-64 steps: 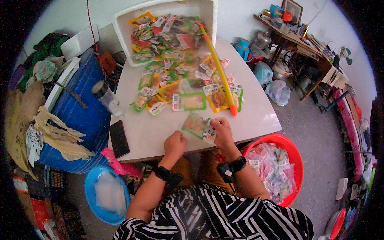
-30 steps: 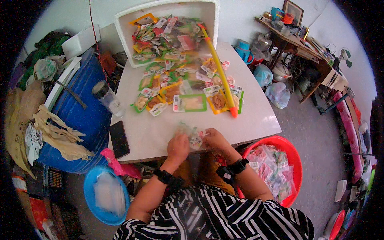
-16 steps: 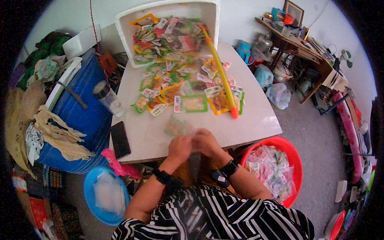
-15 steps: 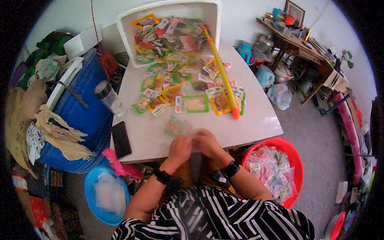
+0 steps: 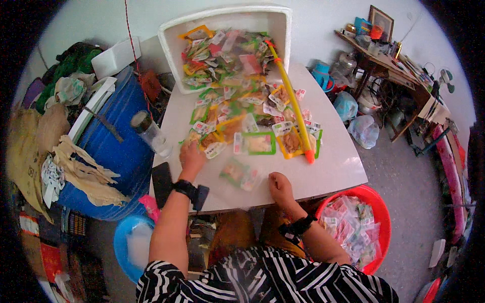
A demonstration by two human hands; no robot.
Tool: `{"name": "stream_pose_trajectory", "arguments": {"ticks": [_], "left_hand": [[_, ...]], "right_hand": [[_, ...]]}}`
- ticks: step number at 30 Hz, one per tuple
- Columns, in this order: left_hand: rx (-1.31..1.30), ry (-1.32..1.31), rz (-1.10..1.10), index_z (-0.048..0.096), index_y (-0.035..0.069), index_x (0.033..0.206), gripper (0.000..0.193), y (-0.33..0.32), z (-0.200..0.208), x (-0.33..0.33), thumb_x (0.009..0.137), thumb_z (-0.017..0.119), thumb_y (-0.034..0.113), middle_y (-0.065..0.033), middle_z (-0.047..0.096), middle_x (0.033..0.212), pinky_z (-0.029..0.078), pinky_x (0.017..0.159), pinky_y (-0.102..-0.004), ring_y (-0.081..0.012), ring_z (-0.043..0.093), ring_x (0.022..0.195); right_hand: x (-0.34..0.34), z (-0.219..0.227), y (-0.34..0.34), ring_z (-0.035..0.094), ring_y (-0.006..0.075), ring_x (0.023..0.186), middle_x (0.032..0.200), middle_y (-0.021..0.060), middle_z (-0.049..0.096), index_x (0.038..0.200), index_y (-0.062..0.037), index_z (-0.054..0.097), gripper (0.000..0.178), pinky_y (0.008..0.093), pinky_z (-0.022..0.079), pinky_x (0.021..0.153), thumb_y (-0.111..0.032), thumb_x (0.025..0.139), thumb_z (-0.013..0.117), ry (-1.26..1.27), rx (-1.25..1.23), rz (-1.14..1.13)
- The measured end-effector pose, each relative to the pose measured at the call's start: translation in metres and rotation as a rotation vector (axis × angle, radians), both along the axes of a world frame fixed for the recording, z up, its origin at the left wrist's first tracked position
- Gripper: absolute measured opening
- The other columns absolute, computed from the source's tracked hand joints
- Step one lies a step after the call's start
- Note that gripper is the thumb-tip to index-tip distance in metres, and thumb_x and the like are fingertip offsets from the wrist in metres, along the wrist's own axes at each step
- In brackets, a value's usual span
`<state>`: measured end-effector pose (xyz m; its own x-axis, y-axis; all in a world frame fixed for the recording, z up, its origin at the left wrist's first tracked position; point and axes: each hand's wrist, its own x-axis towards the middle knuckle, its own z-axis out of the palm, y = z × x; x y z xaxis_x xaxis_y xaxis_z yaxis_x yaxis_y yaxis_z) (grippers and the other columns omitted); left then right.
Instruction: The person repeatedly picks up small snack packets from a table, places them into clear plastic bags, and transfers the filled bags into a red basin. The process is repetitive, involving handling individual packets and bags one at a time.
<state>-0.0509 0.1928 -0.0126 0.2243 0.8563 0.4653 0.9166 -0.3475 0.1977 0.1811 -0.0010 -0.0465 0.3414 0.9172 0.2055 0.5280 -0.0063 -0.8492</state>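
My left hand point(image 5: 192, 157) reaches to the left front of a pile of small food packets, its fingers a little apart at the near edge of a green-edged packet point(image 5: 193, 136). My right hand point(image 5: 281, 188) is closed near the table's front edge, at the side of a clear plastic bag point(image 5: 252, 180). A blurred green and clear food packet point(image 5: 233, 170) shows at the bag's far left part. Beyond it, a green-edged packet with pale food point(image 5: 259, 143) and a yellow-edged packet with brown food point(image 5: 290, 141) lie on the white table point(image 5: 333, 169).
A tipped white foam box point(image 5: 164, 55) spills packets onto the table. A yellow stick with orange ends point(image 5: 298, 113) lies across them. Left are a clear jar point(image 5: 157, 141), a phone point(image 5: 162, 183), a blue barrel point(image 5: 108, 156) and a blue basin point(image 5: 121, 245). A red basin point(image 5: 386, 227) holds filled bags.
My hands have come apart: the left has moved forward and left to the pile, while the right stays by the clear bag. The view has shifted slightly.
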Motion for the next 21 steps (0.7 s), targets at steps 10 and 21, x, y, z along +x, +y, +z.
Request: {"name": "stream_pose_trajectory", "arguments": {"ticks": [10,21], "left_hand": [[-0.387,0.045,0.064,0.039,0.01,0.11,0.052,0.035,0.013,-0.005,0.064,0.055,0.027,-0.0142,0.047,0.101,0.039,0.076,-0.0393,-0.0295,0.045,0.095],[-0.225,-0.303,-0.065,0.041,0.003,0.106,0.038,-0.002,0.026,-0.01,0.071,0.045,0.017,-0.0206,0.053,0.087,0.04,0.07,-0.0379,-0.0327,0.051,0.082]], "right_hand": [[0.006,-0.017,0.0,0.047,0.0247,0.07,0.077,0.0131,0.049,0.084,-0.0011,0.049,0.014,0.0302,0.039,0.064,-0.005,0.07,0.049,-0.022,0.198,0.014],[0.006,0.003,-0.007,0.047,0.034,0.083,0.087,0.018,0.05,0.088,-0.0006,0.048,0.024,0.0365,0.038,0.073,-0.01,0.066,0.052,-0.002,0.087,0.079]]}}
